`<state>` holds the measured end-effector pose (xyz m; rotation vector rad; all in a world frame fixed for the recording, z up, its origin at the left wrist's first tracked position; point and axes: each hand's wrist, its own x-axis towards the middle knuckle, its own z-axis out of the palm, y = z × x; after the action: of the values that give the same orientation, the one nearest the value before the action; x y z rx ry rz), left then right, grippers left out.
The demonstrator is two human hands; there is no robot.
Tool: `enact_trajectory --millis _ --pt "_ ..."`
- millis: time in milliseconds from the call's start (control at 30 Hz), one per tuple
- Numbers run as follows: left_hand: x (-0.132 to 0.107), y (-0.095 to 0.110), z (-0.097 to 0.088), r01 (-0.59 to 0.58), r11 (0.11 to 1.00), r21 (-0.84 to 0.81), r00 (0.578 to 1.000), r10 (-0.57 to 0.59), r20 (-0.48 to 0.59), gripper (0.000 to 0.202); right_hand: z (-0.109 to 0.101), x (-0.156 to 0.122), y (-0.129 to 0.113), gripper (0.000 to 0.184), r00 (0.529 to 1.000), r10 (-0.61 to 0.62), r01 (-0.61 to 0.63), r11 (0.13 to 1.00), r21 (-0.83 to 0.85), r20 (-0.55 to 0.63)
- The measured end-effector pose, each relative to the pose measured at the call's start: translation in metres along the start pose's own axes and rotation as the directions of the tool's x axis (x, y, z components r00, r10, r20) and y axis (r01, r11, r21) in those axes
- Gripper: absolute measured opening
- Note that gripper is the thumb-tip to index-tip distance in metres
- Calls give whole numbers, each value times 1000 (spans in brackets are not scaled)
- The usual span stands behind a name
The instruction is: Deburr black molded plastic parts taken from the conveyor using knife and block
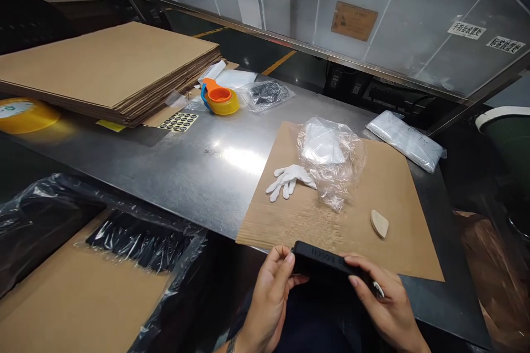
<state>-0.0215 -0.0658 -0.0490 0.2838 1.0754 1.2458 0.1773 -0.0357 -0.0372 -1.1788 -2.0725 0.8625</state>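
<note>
Between my two hands, just off the table's front edge, is a long black piece (pixel 317 256) with rounded corners and raised lettering that seems to read BOSCH. My left hand (pixel 268 300) pinches one end between thumb and fingers. My right hand (pixel 383 298) is closed on the other end. A small pale, shiny thing (pixel 378 289) shows between the right hand's fingers; its kind cannot be made out. Beyond the hands, a cardboard sheet (pixel 285 226) carries a white glove (pixel 290 179), a clear plastic bag with white contents (pixel 325 146) and a beige wedge-shaped block (pixel 379 224).
On the metal table (pixel 199 176) stand an orange tape dispenser (pixel 219 98), a sheet of round black stickers (pixel 178 121) and a bagged black item (pixel 267 94). Stacked cardboard (pixel 111 71) and a yellow tape roll (pixel 27 115) are left. A white plastic packet (pixel 408 139) lies at back right.
</note>
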Motion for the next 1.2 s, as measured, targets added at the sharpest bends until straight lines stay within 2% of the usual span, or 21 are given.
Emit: enact_trajectory --millis 233,333,400,467,567,633,700,867,1067,1200 --pt "-2 9 -3 11 1000 24 1000 -11 18 18 -8 6 1 30 997 -25 29 998 -59 74" --pt "-2 9 -7 7 997 76 1000 -8 17 34 -10 8 2 31 996 -31 37 997 -65 89" --pt "-1 9 -11 -37 988 150 999 33 25 39 -11 9 2 30 995 -30 36 998 -58 97" --pt "1 11 -18 -115 966 232 992 99 79 35 -14 10 1 29 994 -20 24 999 -44 103" --pt "5 19 -29 -183 940 290 957 103 271 33 -18 8 1 26 993 11 -8 1000 -27 120" --pt "8 24 -35 -171 946 277 921 53 386 36 -21 6 2 25 989 30 -28 999 -18 142" --pt "10 28 -40 -140 955 261 890 6 455 40 -23 4 3 25 985 40 -40 999 -4 169" --pt "10 38 -39 -50 962 268 849 -101 519 46 -26 3 2 23 977 31 -32 999 5 211" --pt "9 49 -31 -127 939 319 786 -101 610 35 -28 5 -6 20 970 -12 -1 999 51 243" --pt "9 48 -32 -44 942 334 796 -169 581 31 -30 5 -9 19 969 -36 19 997 73 246"
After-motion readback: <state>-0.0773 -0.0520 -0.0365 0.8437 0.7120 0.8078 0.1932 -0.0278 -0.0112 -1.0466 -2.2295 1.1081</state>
